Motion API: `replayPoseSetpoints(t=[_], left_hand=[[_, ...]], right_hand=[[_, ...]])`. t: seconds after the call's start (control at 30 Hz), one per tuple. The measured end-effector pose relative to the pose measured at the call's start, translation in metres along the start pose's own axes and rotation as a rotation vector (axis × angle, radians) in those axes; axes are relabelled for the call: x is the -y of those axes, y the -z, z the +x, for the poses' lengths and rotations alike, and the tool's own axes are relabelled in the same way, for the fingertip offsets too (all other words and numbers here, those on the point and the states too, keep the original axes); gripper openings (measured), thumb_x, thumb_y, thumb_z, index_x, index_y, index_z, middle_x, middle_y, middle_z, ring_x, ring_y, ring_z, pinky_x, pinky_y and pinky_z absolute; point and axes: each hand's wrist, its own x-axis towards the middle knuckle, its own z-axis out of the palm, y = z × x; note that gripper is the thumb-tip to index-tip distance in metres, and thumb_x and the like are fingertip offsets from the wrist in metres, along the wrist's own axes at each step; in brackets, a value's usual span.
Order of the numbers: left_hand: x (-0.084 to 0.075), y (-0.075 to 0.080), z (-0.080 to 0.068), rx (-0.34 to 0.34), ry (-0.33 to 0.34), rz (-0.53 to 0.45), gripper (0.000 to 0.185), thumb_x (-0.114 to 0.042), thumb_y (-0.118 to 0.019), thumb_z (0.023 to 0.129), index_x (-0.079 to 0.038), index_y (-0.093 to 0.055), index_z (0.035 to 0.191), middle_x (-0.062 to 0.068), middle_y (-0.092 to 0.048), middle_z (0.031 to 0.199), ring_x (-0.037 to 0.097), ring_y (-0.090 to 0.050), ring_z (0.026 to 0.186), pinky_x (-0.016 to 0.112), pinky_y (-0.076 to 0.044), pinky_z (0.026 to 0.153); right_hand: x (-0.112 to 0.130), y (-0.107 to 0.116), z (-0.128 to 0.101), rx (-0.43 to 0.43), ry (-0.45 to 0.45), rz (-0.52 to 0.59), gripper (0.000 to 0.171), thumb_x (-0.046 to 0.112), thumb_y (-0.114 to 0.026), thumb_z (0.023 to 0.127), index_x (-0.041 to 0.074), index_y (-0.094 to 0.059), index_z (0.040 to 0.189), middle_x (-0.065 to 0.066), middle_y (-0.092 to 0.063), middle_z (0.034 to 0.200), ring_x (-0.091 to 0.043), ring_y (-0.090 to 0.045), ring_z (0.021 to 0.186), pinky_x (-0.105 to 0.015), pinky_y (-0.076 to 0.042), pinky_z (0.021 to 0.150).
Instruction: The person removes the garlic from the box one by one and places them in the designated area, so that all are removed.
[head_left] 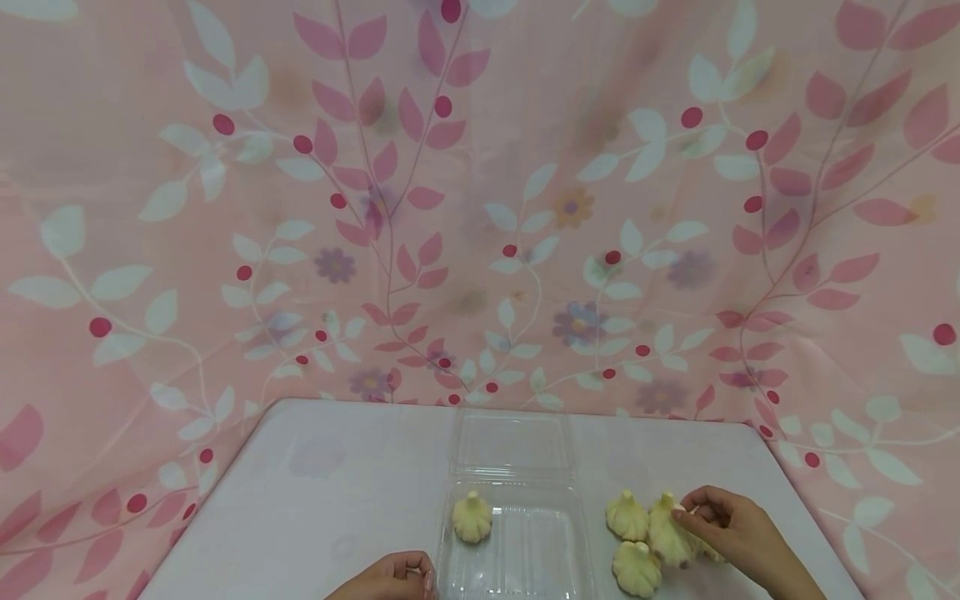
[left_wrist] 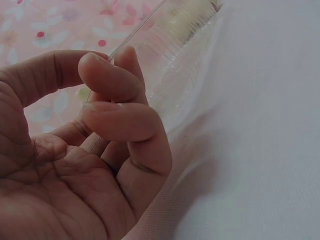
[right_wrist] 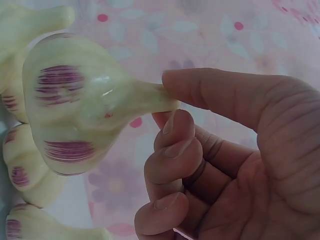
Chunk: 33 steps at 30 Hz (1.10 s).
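My right hand (head_left: pixel 731 529) pinches a garlic bulb (right_wrist: pixel 75 100) by its stem, between thumb and fingertips. The bulb is pale yellow with purple streaks. Close by in the head view, on the white table, are a garlic bulb (head_left: pixel 627 515) and another bulb (head_left: pixel 637 569); more garlic is partly hidden by the hand. A further bulb (head_left: pixel 472 518) lies in the far left corner of a clear plastic box (head_left: pixel 585 542). Just left of that box is my left hand (left_wrist: pixel 120 130), its fingers loosely curled and nothing visible in its grasp. Whether it touches the box edge is unclear.
The box's clear hinged lid (head_left: pixel 513 442) lies folded back toward the far table edge. A pink floral curtain (head_left: pixel 480 208) stands behind the white table (head_left: pixel 300 500) and along both sides.
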Motion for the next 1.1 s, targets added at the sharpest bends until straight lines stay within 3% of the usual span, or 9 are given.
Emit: replayPoseSetpoints(t=[0.67, 1.1], left_hand=[[0.0, 0.001, 0.0, 0.012, -0.013, 0.002, 0.005, -0.01, -0.053, 0.09, -0.013, -0.055, 0.093, -0.004, -0.06, 0.081, 0.003, -0.053, 0.069, 0.018, -0.045, 0.062], [0.003, 0.003, 0.001, 0.062, -0.044, -0.008, 0.005, -0.011, -0.051, 0.092, -0.014, -0.054, 0.094, -0.006, -0.061, 0.082, 0.001, -0.053, 0.07, 0.018, -0.045, 0.063]], right_hand=[[-0.014, 0.002, 0.0, 0.118, 0.07, 0.009, 0.031, 0.032, -0.065, 0.086, 0.003, -0.061, 0.094, -0.003, -0.058, 0.072, -0.009, -0.05, 0.057, -0.026, -0.042, 0.051], [-0.024, 0.004, 0.002, 0.177, 0.089, 0.046, 0.028, 0.029, -0.063, 0.088, 0.001, -0.059, 0.092, -0.001, -0.054, 0.066, -0.006, -0.046, 0.054, -0.026, -0.04, 0.05]])
